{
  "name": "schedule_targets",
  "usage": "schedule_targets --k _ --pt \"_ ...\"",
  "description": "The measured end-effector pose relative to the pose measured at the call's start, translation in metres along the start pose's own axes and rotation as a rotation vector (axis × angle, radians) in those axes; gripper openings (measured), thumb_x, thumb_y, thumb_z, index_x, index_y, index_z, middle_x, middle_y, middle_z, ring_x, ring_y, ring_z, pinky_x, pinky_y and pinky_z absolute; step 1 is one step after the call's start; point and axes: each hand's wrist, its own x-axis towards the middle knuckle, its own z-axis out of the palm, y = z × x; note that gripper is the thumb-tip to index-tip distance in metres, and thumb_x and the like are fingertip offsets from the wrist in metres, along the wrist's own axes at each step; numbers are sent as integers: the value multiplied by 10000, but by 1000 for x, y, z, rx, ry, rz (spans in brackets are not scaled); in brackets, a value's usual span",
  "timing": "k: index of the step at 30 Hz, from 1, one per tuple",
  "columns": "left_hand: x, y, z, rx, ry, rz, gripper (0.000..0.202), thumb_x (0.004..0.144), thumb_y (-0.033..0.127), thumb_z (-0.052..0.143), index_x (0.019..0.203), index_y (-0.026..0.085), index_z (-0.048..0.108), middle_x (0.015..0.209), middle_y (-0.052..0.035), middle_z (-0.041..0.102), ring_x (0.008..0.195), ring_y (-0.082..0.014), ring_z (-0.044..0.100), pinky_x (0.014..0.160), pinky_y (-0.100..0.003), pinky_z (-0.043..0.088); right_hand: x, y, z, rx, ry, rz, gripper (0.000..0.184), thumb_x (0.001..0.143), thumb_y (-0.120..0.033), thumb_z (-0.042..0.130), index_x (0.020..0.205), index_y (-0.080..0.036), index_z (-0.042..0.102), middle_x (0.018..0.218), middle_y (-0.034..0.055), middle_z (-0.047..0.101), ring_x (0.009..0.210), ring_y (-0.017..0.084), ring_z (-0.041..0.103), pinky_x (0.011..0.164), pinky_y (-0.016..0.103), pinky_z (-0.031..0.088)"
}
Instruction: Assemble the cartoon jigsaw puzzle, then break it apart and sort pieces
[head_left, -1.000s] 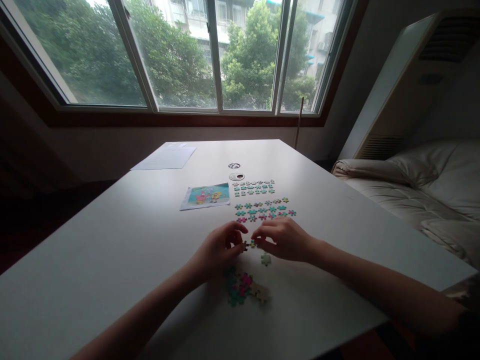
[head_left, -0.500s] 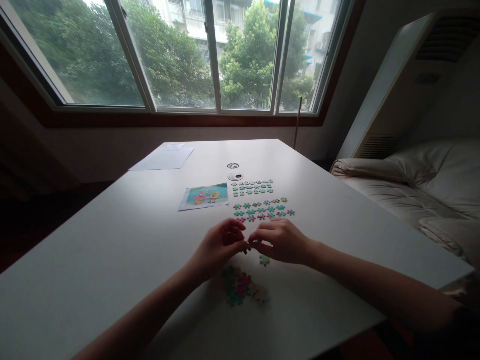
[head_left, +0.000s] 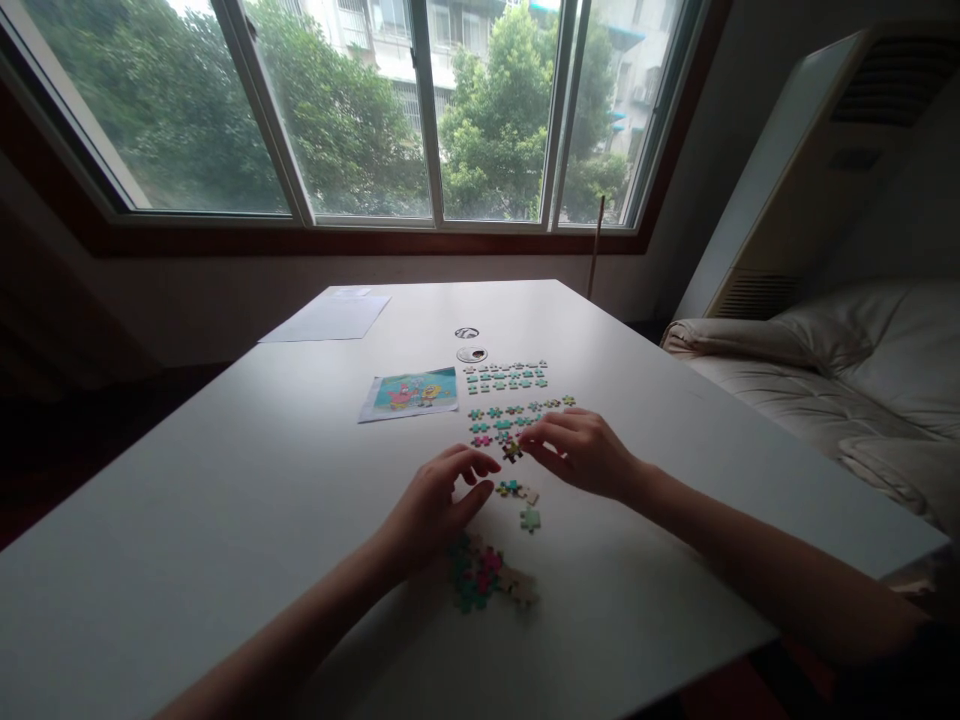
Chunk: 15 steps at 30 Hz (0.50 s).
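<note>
My right hand [head_left: 589, 455] pinches a dark yellow-and-brown jigsaw piece [head_left: 511, 453] by its edge, just in front of the nearest row of laid-out pieces [head_left: 481, 441]. Thumb and fingers apart, my left hand [head_left: 442, 495] is empty to the left of a few loose pieces [head_left: 510, 488]. Nearer to me lies a single pale green piece [head_left: 530, 520]. A pile of mixed pieces [head_left: 484, 575], green, pink and bare wood, sits close to my left forearm and is partly in shadow.
Left of the rows lies a cartoon picture sheet [head_left: 412, 392]. Two round flat items [head_left: 472, 355] sit beyond the rows. A white paper [head_left: 326, 317] rests at the far left of the white table [head_left: 225, 500]. To the right stands a pale sofa [head_left: 750, 370].
My right hand has moved forward, carrying the dark piece away from my left hand. My left hand has let go of it and opened. Loose pieces between the hands now show.
</note>
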Motion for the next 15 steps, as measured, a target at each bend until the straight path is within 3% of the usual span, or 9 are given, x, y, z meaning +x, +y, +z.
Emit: schedule_targets --k 7,15 --pt "-5 -1 5 196 -126 162 250 808 174 487 1037 211 580 994 -63 560 911 -183 523 824 -341 436 1 11 -6 -21 107 65 159 849 -255 478 803 -174 607 749 18 660 571 79 534 613 223 394" --pt "-6 0 3 516 -193 210 257 836 172 445 1044 250 574 999 -56 558 880 -206 497 768 -374 426 1 5 -3 -24 130 70 137 838 -233 490 791 -178 606 726 2 653 551 71 515 619 220 393"
